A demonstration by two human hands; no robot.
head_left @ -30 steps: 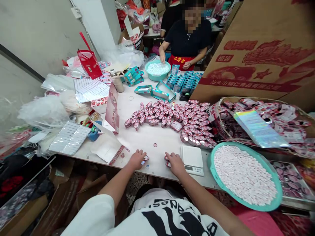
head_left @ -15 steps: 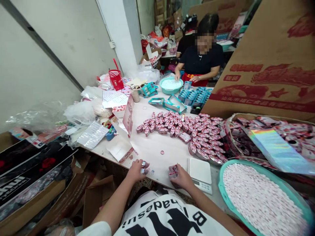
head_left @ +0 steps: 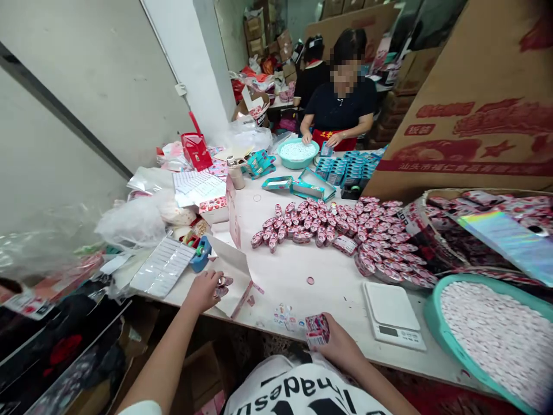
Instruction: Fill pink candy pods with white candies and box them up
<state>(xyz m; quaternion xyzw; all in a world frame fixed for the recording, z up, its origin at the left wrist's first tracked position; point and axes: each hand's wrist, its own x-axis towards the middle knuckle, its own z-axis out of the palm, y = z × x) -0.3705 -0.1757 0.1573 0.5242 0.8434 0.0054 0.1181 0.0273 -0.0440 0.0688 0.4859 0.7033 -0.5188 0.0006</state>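
My left hand (head_left: 203,291) is closed on a few small pink tins (head_left: 223,283), held over the open white display box (head_left: 233,275) at the table's near edge. My right hand (head_left: 341,346) grips a small stack of pink tins (head_left: 317,330) at the front edge of the table. A few small stickers (head_left: 285,316) lie on the table between my hands. A large heap of pink tins (head_left: 345,230) covers the middle of the table.
A white scale (head_left: 391,314) and a teal basin (head_left: 436,328) of white-pink candies sit at right. A carton of pink packets (head_left: 458,230) stands behind it. Across the table a person (head_left: 341,109) works at a teal bowl (head_left: 297,153) beside blue tins (head_left: 345,168). Plastic bags (head_left: 129,219) clutter the left.
My left hand has carried its tins leftward from the table edge to over the white box. My right hand has picked up a stack of tins and drawn back. The view swung left.
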